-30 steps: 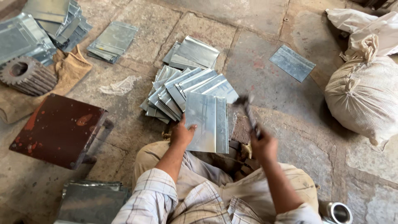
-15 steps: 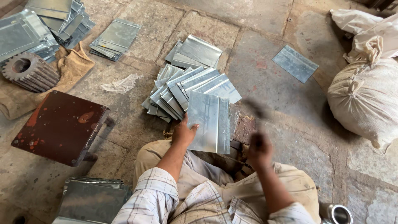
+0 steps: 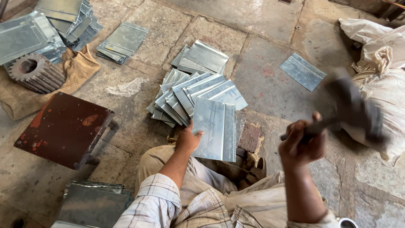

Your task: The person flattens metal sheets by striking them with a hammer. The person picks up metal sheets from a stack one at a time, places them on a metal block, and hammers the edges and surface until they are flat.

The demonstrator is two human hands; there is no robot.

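I sit on a stone floor. My left hand (image 3: 188,139) presses down on the near left edge of a folded grey metal sheet (image 3: 215,128) that lies in front of my knees. My right hand (image 3: 302,145) is raised to the right and grips the handle of a hammer (image 3: 355,109), whose dark head is blurred by motion. A fanned pile of similar metal sheets (image 3: 187,95) lies just beyond the held sheet. Beside the sheet's right edge sits a small rusty block (image 3: 249,137).
A rusty red metal stool (image 3: 63,128) stands at left, a gear wheel (image 3: 36,72) on sacking behind it. More sheet stacks lie at top left (image 3: 122,42), bottom left (image 3: 93,204) and one single sheet (image 3: 302,71) at right. Stuffed sacks (image 3: 379,80) fill the right edge.
My right hand has swung the hammer from over the sheet's right edge up and out to the right. My left hand stays on the sheet.
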